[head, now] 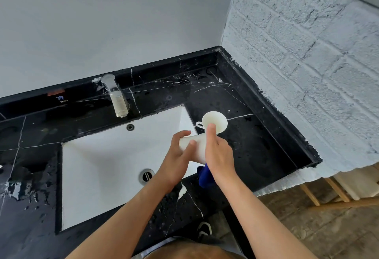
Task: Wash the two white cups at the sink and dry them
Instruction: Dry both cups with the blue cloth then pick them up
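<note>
A white cup (198, 147) lies sideways over the right edge of the white sink (98, 168). My left hand (176, 161) grips its base end, fingers curled round it. Over the cup's other end lies my right hand (219, 154), holding a blue cloth (204, 179) that hangs out below the palm. How the cloth lies against the cup is hidden. The second white cup (217, 119) stands on the black marble counter (256, 146) just behind my right hand, its handle pointing left. No water runs from the faucet (117, 97).
Water drops lie on the counter left of the sink and along its front edge. The sink drain (147, 176) is open. A white brick wall (307, 64) closes off the counter's right side. A wooden rack (338, 195) stands on the floor to the right.
</note>
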